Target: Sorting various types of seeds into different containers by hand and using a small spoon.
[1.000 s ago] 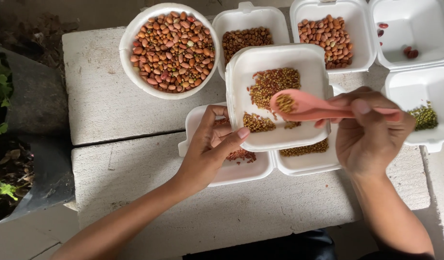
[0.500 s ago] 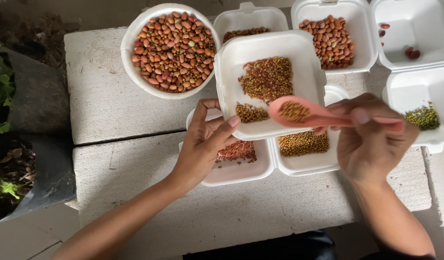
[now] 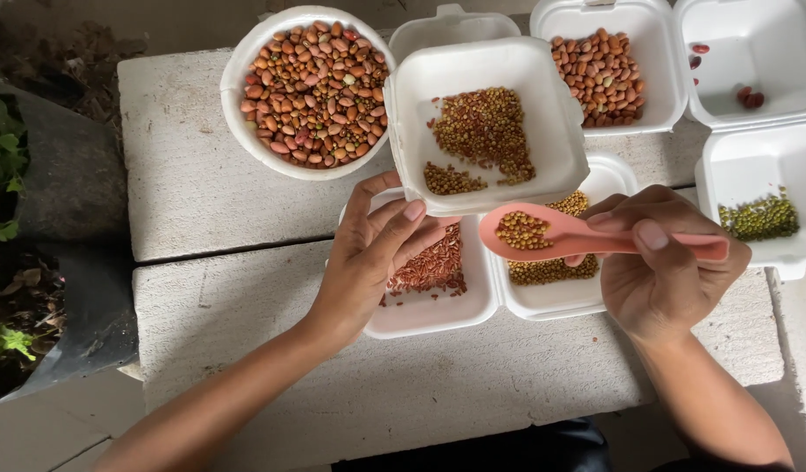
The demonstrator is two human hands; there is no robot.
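My left hand (image 3: 368, 258) holds a white foam tray (image 3: 543, 96) up by its near edge; small brown-green seeds lie in it. My right hand (image 3: 660, 267) grips a pink spoon (image 3: 586, 236) loaded with the same seeds, just below the tray's near edge. Under the spoon sits a white foam box half (image 3: 586, 301) with more of these seeds. Beside it, a box half (image 3: 438, 306) holds reddish grains, partly hidden by my left hand and the lifted tray.
A round white bowl (image 3: 245, 131) of brown-red beans stands at the back left of the concrete slab (image 3: 202, 201). Foam boxes at the back right hold tan beans (image 3: 599, 74), a few red beans (image 3: 752, 96) and green seeds (image 3: 761, 218). Plants grow at the left edge.
The spoon scooped seeds from the lifted tray and has moved down, out of it, over the lower box. My left hand shifted the tray up and away.
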